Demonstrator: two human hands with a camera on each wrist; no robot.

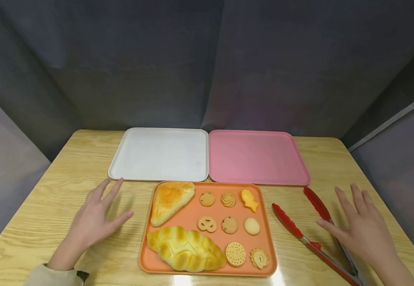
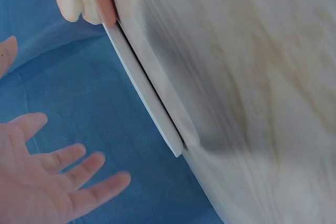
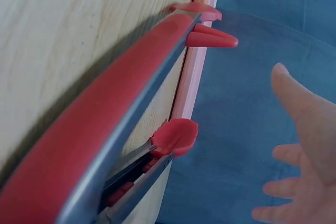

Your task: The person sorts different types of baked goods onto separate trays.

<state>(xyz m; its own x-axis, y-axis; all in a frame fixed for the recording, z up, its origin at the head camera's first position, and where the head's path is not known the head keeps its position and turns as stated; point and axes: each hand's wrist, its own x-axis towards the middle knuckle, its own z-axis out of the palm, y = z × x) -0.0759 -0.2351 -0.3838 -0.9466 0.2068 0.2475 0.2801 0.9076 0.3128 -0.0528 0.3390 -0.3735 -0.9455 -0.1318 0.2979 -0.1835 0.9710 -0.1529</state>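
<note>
Checking near side first: tongs lie on the table, arms splayed, tips toward the trays. Right hand is over one arm, fingers spread, holding nothing; right wrist view shows a gap. If it grabs only one arm, I'd expect the other to swing into the orange tray. Left hand is beside that tray, apart from it, fingers also spread, nothing held; a low sweep could catch a rim. On the orange tray, the braided loaf runs right up to the dotted biscuit, so moving one may drag the other. Smooth egg-shaped biscuit looks likeliest to slip from a pinch. Triangular bread sits tight by the far-left rim; could snag. White tray and pink tray sit behind, side by side; one bump might shift both.
</note>
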